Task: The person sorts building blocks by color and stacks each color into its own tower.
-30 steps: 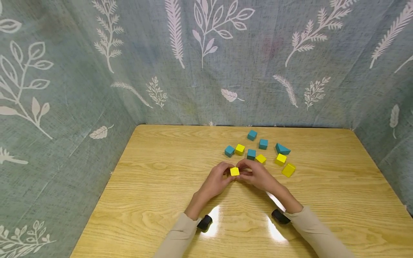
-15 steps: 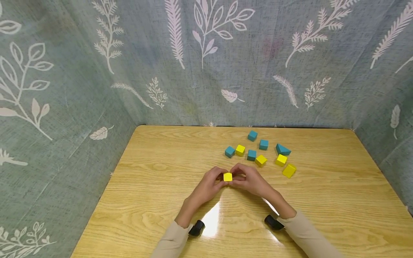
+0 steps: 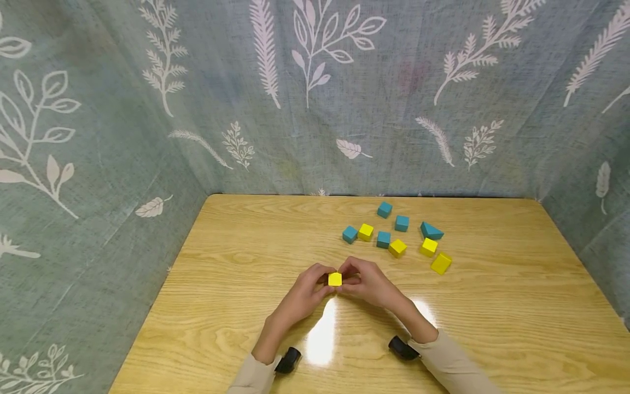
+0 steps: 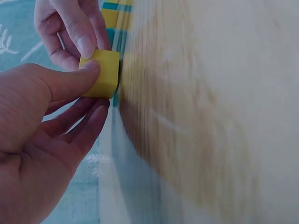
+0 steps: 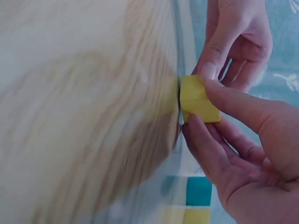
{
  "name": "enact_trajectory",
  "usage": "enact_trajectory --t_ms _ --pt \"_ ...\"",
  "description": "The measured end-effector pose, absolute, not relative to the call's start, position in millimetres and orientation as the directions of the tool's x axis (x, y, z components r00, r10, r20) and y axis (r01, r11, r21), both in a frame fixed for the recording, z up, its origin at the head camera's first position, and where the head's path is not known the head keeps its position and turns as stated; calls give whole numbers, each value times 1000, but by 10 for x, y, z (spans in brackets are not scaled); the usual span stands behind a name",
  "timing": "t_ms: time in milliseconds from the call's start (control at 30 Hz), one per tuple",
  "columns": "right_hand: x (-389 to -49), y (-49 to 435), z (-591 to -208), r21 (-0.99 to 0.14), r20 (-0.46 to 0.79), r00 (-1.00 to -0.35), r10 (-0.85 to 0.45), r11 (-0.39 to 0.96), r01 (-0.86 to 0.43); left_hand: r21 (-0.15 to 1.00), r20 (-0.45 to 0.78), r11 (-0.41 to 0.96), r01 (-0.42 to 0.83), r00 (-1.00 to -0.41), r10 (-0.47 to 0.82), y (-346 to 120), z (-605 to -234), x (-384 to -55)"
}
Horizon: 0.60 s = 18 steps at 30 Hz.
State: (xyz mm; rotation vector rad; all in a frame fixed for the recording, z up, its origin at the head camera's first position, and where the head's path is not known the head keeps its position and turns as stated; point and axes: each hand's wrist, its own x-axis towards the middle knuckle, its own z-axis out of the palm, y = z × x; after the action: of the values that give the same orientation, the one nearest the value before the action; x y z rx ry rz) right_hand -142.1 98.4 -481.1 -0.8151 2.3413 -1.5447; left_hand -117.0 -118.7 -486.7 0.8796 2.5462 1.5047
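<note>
A yellow cube is held between my two hands over the middle of the wooden table. My left hand pinches it from the left. From the right, my right hand pinches the same cube. Seen in the left wrist view, the left thumb lies on one face of the cube, with the fingers behind it. In the right wrist view, the right thumb and fingertips grip the cube close to the table surface. Whether its underside touches the wood, I cannot tell.
Beyond the hands, to the right, lie several loose blocks: blue cubes, yellow cubes, a yellow block and a blue triangular block. A patterned curtain borders the back and sides of the table.
Both hands have moved left and toward the person, carrying the yellow cube between them. The yellow cube behind the right hand has come fully into sight. The loose blocks stay in place.
</note>
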Motion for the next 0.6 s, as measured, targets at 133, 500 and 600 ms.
enact_trajectory --t_ms 133,500,600 --pt "-1409 893 -4801 -900 109 -819 -563 295 -322 822 220 378 426 -849 480 -1264 -4877 -1137" --pt "-1463 692 -4811 -894 103 -805 -585 300 -332 819 245 370 439 -850 466 -1443 -4875 -1125" --pt "-1467 634 -4797 -904 89 -806 -585 293 -312 822 212 402 403 -873 440 -1483 -4867 -1126"
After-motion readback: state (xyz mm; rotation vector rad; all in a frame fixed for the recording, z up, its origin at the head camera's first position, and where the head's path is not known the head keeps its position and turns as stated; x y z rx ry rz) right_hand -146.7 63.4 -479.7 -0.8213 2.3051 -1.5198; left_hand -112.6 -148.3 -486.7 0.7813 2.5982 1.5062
